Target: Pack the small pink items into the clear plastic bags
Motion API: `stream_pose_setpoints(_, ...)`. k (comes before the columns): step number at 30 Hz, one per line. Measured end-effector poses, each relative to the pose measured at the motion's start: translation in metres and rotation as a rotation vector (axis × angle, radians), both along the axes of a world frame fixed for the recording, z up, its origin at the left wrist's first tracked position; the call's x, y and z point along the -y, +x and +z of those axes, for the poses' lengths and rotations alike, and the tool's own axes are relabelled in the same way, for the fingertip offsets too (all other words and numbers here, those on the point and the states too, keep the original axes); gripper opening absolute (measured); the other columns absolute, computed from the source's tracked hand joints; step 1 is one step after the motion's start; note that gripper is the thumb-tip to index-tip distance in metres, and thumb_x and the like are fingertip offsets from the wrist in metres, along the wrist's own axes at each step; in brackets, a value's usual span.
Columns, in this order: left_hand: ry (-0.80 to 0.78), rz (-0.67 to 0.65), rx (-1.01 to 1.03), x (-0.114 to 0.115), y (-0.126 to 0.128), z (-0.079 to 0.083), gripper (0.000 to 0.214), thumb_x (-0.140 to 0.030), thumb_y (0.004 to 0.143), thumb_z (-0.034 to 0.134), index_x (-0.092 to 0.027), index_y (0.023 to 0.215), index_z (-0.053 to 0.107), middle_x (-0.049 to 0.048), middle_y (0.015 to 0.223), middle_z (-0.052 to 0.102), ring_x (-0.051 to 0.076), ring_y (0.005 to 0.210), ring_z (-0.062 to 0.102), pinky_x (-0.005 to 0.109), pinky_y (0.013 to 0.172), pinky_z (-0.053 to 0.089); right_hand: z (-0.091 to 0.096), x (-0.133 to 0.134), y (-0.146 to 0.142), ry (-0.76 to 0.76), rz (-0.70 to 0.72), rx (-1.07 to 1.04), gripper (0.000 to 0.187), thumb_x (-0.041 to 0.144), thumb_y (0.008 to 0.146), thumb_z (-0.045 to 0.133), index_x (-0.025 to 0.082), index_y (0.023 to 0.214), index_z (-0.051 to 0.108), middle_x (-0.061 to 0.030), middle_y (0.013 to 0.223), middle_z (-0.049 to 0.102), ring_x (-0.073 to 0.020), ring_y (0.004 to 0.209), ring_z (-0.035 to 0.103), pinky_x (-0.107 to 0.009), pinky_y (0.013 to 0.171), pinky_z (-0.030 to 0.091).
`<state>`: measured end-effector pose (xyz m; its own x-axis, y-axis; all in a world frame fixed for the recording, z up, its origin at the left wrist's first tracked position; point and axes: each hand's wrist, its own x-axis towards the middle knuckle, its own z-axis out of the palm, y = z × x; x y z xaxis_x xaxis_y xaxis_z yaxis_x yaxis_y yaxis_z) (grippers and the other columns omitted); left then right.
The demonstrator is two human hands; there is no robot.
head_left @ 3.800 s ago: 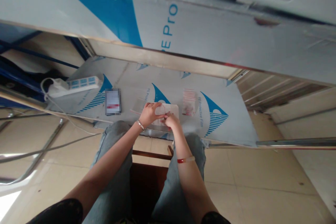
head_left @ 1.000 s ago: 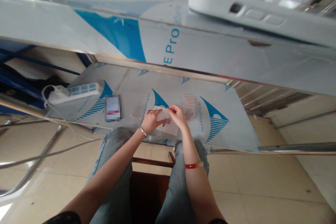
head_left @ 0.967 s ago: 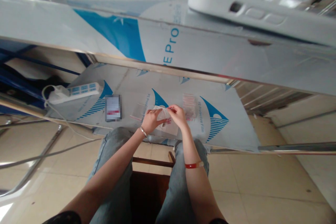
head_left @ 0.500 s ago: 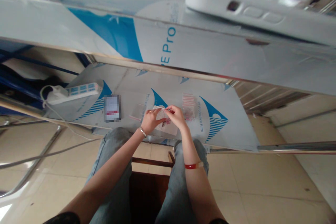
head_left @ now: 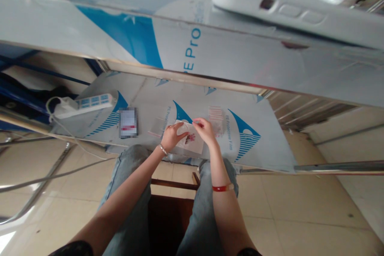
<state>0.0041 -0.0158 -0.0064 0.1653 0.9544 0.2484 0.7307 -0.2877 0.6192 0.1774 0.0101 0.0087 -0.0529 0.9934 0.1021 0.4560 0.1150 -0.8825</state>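
Observation:
My left hand [head_left: 171, 136] and my right hand [head_left: 206, 131] both pinch a small clear plastic bag [head_left: 189, 136] with small pink and dark pieces inside it. The bag is held just above a white pad [head_left: 195, 146] at the near edge of the low shelf [head_left: 258, 152]. The right fingers grip the bag's upper edge, the left hand holds its left side. A stack of clear bags with red strips [head_left: 216, 118] lies just right of my right hand. More flat clear bags [head_left: 156, 129] lie to the left of my left hand.
A white power strip [head_left: 85, 103] with its cable sits at the shelf's left end, next to a small card [head_left: 129, 122]. A film-covered upper shelf [head_left: 225, 60] overhangs the work spot, with a white plastic part [head_left: 288, 8] on it. My knees are under the shelf edge.
The bag was lifted off the white pad since the oldest frame. Over the last second my right hand has slid along the bag's top edge, and the contents have settled lower.

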Motion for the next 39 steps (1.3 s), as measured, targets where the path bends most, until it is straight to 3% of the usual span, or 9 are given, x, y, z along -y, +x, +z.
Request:
stream_pose_setpoints(2, -0.016, 0.005, 0.054, 0.0, 0.0, 0.002, 0.041, -0.039, 0.079, 0.068, -0.018, 0.113, 0.06, 0.0105, 0.11, 0.069, 0.024, 0.098, 0.066, 0.035, 0.088, 0.05, -0.004, -0.002, 0.007, -0.031, -0.095, 0.111, 0.021, 0.028, 0.079, 0.054, 0.015, 0.091, 0.066, -0.0032, 0.074, 0.066, -0.0156, 0.069, 0.06, -0.025, 0.066, 0.045)
stream_pose_setpoints(4, -0.027, 0.007, 0.121, 0.001, -0.001, 0.005, 0.039, -0.039, 0.08, 0.067, -0.019, 0.112, 0.061, 0.0099, 0.11, 0.069, 0.024, 0.099, 0.066, 0.034, 0.087, 0.051, -0.007, -0.001, 0.012, -0.158, -0.102, 0.262, 0.018, 0.021, 0.076, 0.056, 0.016, 0.09, 0.067, -0.0042, 0.079, 0.068, -0.0165, 0.074, 0.062, -0.025, 0.07, 0.046)
stream_pose_setpoints(7, -0.049, 0.017, 0.215, 0.0, -0.003, 0.008, 0.038, -0.041, 0.081, 0.065, -0.019, 0.112, 0.062, 0.0091, 0.105, 0.071, 0.023, 0.096, 0.067, 0.032, 0.084, 0.051, -0.008, 0.006, 0.012, -0.366, 0.052, 0.434, 0.017, 0.02, 0.07, 0.065, 0.016, 0.086, 0.069, -0.0054, 0.081, 0.071, -0.0184, 0.077, 0.064, -0.025, 0.068, 0.045)
stream_pose_setpoints(9, -0.063, 0.019, 0.271, 0.0, -0.004, 0.01, 0.038, -0.042, 0.082, 0.063, -0.018, 0.111, 0.062, 0.0088, 0.103, 0.071, 0.022, 0.096, 0.066, 0.031, 0.083, 0.051, -0.007, 0.009, 0.01, -0.422, 0.147, 0.483, 0.017, 0.023, 0.07, 0.068, 0.016, 0.084, 0.07, -0.0065, 0.083, 0.071, -0.0192, 0.079, 0.064, -0.024, 0.067, 0.045)
stream_pose_setpoints(11, -0.08, 0.026, 0.316, -0.001, -0.005, 0.011, 0.037, -0.044, 0.083, 0.061, -0.018, 0.11, 0.063, 0.0078, 0.101, 0.071, 0.02, 0.093, 0.066, 0.029, 0.082, 0.051, -0.005, 0.01, 0.007, -0.435, 0.161, 0.522, 0.018, 0.025, 0.071, 0.069, 0.016, 0.087, 0.071, -0.0074, 0.085, 0.072, -0.0198, 0.082, 0.065, -0.024, 0.069, 0.046)
stream_pose_setpoints(19, -0.126, 0.02, 0.428, -0.003, -0.005, 0.011, 0.039, -0.051, 0.084, 0.055, -0.017, 0.099, 0.068, 0.0066, 0.095, 0.073, 0.016, 0.079, 0.065, 0.026, 0.071, 0.049, 0.0, 0.01, -0.004, -0.529, 0.0, 0.733, 0.037, 0.033, 0.074, 0.069, 0.016, 0.106, 0.069, -0.0147, 0.107, 0.069, -0.0265, 0.102, 0.064, -0.031, 0.079, 0.049)
stream_pose_setpoints(27, -0.194, -0.018, 0.563, -0.004, -0.006, 0.012, 0.044, -0.055, 0.083, 0.055, -0.016, 0.098, 0.068, 0.006, 0.092, 0.073, 0.017, 0.08, 0.066, 0.025, 0.069, 0.05, -0.002, 0.01, -0.009, -0.543, -0.005, 0.741, 0.044, 0.031, 0.076, 0.067, 0.016, 0.117, 0.065, -0.0163, 0.116, 0.066, -0.0292, 0.11, 0.061, -0.034, 0.083, 0.049)
stream_pose_setpoints(39, -0.207, -0.051, 0.519, -0.005, -0.005, 0.01, 0.045, -0.053, 0.082, 0.058, -0.015, 0.103, 0.067, 0.008, 0.093, 0.072, 0.018, 0.079, 0.066, 0.026, 0.069, 0.051, -0.003, 0.01, -0.008, -0.505, 0.037, 0.742, 0.034, 0.031, 0.073, 0.068, 0.017, 0.104, 0.071, -0.0141, 0.108, 0.069, -0.026, 0.1, 0.065, -0.03, 0.077, 0.049)
